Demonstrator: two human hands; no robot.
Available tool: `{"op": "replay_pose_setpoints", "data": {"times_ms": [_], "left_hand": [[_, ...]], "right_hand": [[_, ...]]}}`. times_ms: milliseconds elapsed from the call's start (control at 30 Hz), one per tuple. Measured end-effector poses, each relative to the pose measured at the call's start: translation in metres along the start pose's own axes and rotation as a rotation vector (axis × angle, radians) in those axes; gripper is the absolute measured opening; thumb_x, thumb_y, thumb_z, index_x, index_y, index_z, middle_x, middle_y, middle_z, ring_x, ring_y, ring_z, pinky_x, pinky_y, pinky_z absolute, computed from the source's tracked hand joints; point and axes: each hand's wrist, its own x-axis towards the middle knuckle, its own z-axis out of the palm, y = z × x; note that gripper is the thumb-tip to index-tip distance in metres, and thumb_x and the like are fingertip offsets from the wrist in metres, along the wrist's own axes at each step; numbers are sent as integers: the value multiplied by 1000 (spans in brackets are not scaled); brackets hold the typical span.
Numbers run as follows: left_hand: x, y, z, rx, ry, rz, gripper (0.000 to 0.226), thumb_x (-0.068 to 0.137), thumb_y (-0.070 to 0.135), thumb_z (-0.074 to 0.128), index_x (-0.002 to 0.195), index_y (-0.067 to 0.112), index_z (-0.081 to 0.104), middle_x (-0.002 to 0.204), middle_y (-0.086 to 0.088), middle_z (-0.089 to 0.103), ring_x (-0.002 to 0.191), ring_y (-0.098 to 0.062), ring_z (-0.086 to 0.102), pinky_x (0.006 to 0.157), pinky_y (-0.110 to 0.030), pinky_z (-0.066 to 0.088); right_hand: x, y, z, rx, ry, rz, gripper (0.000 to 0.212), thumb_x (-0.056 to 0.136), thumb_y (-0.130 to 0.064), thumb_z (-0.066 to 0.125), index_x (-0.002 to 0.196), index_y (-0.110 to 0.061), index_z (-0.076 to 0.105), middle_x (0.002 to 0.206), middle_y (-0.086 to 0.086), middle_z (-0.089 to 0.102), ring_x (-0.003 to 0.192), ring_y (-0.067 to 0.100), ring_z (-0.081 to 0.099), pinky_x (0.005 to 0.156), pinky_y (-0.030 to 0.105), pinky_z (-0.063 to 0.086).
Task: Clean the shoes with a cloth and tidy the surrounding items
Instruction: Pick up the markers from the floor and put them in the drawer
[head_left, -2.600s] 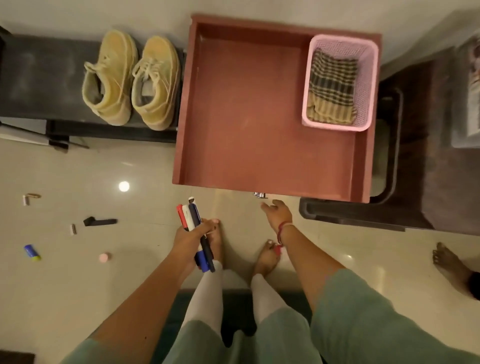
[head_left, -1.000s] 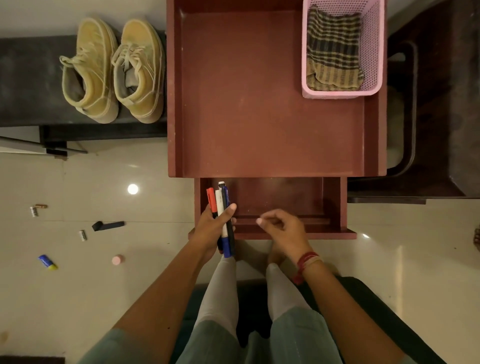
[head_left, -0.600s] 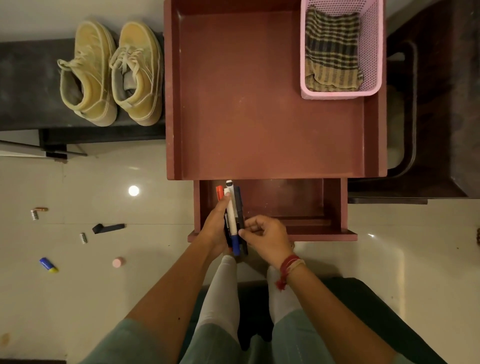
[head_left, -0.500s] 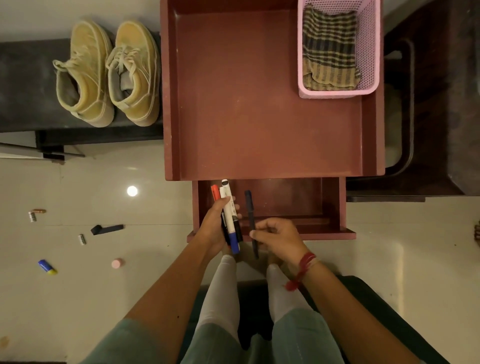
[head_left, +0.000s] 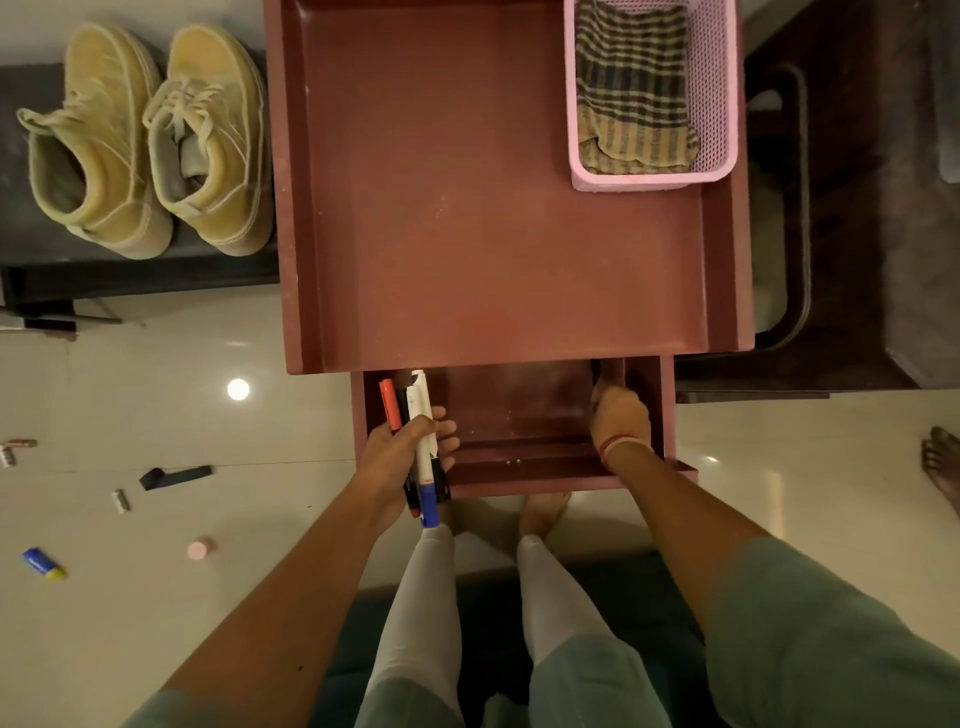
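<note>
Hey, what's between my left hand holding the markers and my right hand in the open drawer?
In the head view, only the bare floor of the drawer lies between the left hand, gripping the markers, and the right hand.

Single head-worn wide-angle view, looking almost straight down, close above open drawer (head_left: 519, 415), frame edges seemingly warped

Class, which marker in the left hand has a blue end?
The white-barrelled marker, sticking out furthest from the left hand; the orange-red marker beside it shows no blue.
</note>
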Motion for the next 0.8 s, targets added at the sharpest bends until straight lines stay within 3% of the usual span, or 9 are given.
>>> {"op": "replay_pose_setpoints", "data": {"times_ms": [200,367,433,500,600,667,800], "left_hand": [[9,-9,-1,37,8,7,13,92,9,59,100,9,70,88,-12,69,85,-22,68,76,-36,59],[9,-12,4,44,22,17,17,90,7,62,105,9,69,80,-10,67,74,-20,65,76,-37,59],[8,-11,7,70,55,18,17,88,8,65,105,9,67,84,-11,69,72,-21,66,71,-36,58],[7,-11,10,92,76,19,20,86,10,69,106,10,66,88,-8,69,76,-20,66,65,-31,53],[6,-11,15,110,37,16,22,84,13,71,106,11,66,90,-5,70,83,-20,67,66,-31,52],[5,-12,20,131,-11,27,21,83,14,71,104,10,67,89,-6,71,84,-22,68,68,-31,54],[4,-12,27,149,-37,33,22,82,14,72,103,8,67,89,-8,71,82,-22,68,64,-31,55]], "right_hand": [[17,16,21,-229,-123,21,26,94,-2,44,116,3,58,119,23,57,107,36,60,89,39,50],[17,18,16,-68,-177,76,34,93,-21,55,119,0,56,134,23,42,108,37,57,93,36,46],[1,8,4,83,-121,73,39,92,-26,58,124,-5,56,139,20,38,112,35,55,97,36,43],[-28,-10,-10,371,-112,24,35,91,-22,60,124,-12,57,130,11,49,108,24,56,94,32,46],[-80,-42,-21,793,-354,-71,27,85,-17,68,112,-14,64,103,-2,64,92,4,59,82,17,50],[-101,-58,-16,898,-458,-76,25,83,-15,70,107,-15,66,99,-4,67,91,4,62,78,17,52],[-108,-73,-12,978,-451,-6,15,81,-10,70,95,-16,68,93,-1,71,89,12,68,80,28,57]]}}
